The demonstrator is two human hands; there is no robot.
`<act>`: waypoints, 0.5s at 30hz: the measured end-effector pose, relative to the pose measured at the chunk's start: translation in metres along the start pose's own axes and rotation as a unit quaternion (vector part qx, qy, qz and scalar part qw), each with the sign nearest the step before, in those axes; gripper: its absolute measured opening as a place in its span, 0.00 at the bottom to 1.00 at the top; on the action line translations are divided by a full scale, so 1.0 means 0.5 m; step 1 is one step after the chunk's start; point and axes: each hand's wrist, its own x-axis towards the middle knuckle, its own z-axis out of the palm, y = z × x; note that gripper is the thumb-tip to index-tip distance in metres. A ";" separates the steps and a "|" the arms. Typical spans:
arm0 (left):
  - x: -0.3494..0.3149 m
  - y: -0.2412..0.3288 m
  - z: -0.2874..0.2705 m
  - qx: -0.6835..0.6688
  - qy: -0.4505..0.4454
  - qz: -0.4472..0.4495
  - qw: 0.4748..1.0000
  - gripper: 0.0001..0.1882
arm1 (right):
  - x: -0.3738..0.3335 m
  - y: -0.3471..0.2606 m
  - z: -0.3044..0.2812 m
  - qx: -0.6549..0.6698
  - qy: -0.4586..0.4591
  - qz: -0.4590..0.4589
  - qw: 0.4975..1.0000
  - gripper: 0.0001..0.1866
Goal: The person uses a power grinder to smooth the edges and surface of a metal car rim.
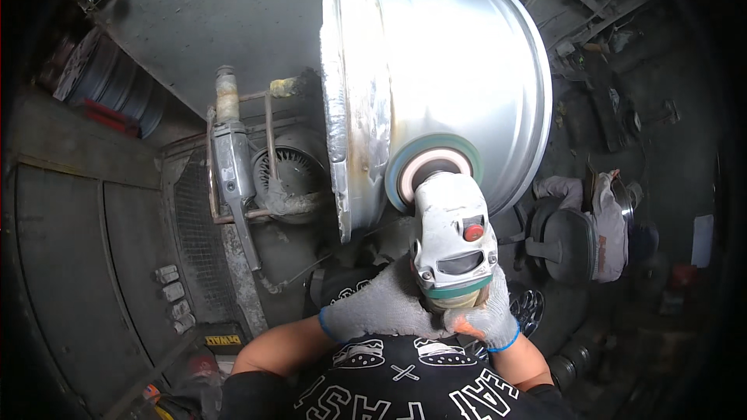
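At left is a grey tool [232, 163]. Next, the gloved left hand [389, 301], fingers partly hidden, wraps the grinder [454, 222]. The grinder's disc [397, 175] sits at the silver wheel's [451, 54] outer wall. The gloved right hand [492, 319] is closed around the grinder's right side

Gloved fingers [467, 324] grip a grinder [450, 214], its disc [438, 152] at a silver wheel [459, 58].

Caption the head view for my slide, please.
Gloved left hand and right hand hold an angle grinder, its round disc at a silver metal wheel.
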 end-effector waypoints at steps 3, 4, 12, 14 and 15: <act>0.001 0.005 -0.004 0.137 -0.024 0.014 0.990 0.43 | -0.003 0.019 -0.005 0.018 0.022 0.025 0.999 0.58; 0.001 0.005 -0.004 0.183 -0.026 0.023 0.982 0.42 | -0.001 0.019 -0.004 0.018 0.020 0.027 0.999 0.58; -0.001 -0.055 0.005 0.039 0.021 0.078 0.996 0.41 | 0.014 0.006 0.008 0.002 0.028 -0.003 1.000 0.52; 0.001 -0.037 -0.001 0.032 0.015 0.071 0.997 0.41 | 0.014 -0.003 0.006 -0.015 0.030 -0.003 0.999 0.51; 0.001 -0.021 -0.006 0.148 -0.010 0.077 0.986 0.40 | 0.013 -0.009 0.005 -0.030 0.032 -0.004 0.999 0.51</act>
